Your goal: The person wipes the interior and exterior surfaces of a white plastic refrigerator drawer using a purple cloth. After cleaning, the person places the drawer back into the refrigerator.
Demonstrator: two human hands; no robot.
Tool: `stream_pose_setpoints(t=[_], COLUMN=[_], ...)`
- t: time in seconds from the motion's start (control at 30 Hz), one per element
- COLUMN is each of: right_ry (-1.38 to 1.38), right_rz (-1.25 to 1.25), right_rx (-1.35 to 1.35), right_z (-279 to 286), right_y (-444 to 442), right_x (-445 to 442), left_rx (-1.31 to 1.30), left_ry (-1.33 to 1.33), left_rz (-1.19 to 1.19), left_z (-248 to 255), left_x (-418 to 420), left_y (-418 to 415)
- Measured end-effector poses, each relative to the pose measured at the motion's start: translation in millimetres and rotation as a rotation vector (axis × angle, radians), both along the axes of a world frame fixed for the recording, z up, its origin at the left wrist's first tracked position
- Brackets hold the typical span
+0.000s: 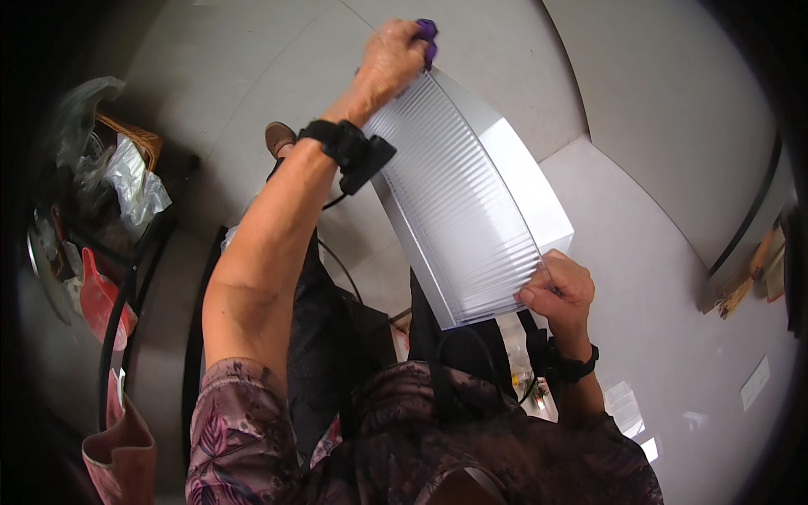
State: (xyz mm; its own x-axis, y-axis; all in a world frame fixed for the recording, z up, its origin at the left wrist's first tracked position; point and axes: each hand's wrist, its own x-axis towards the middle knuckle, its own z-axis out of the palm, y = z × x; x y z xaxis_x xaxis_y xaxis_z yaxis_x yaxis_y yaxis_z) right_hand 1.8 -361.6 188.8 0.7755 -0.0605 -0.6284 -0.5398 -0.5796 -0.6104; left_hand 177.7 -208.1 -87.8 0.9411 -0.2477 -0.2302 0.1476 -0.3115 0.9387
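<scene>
A plastic bin point(461, 208) with a clear, ribbed front panel and white sides, like a refrigerator drawer, is tilted in front of my body above my legs. My left hand point(392, 55) is at its far end, closed around a bunched purple cloth point(427, 41) that sticks out past the fingers. At the near right corner, my right hand point(562, 287) grips the bin's edge, thumb on the ribbed face and fingers curled behind. The bin's underside and whatever it rests on are hidden. Each wrist wears a black strap with a device.
On the left, a black metal rack point(117, 315) holds a wicker basket point(132, 139), crumpled plastic bags point(136, 183) and a red plastic scoop point(101, 300). Below it is a pink open-topped container point(123, 448). A large pale panel point(669, 120) and straw bristles point(732, 302) are on the right.
</scene>
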Motion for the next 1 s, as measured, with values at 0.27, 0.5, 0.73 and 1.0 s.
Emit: stream_pose_setpoints(t=[0.27, 0.5, 0.73, 1.0], right_ry=[0.034, 0.11, 0.04, -0.009], right_rz=[-0.068, -0.311, -0.526, -0.629], right_rx=[-0.018, 0.014, 0.047, 0.036], right_z=[-0.4, -2.6, 14.0, 16.3], right_y=[-6.5, -8.3, -15.4, -32.4], right_x=[-5.8, -3.9, -15.4, -28.1], left_rx=[-0.175, -0.47, -0.031, -0.258], left_ry=[0.328, -0.224, -0.172, -0.106], left_rz=[0.119, -0.145, -0.098, -0.175], left_z=[36.6, 160.9, 65.0, 90.9], left_x=[-33.5, -129.9, -120.3, -137.4], left_y=[4.6, -8.6, 1.4, 1.8])
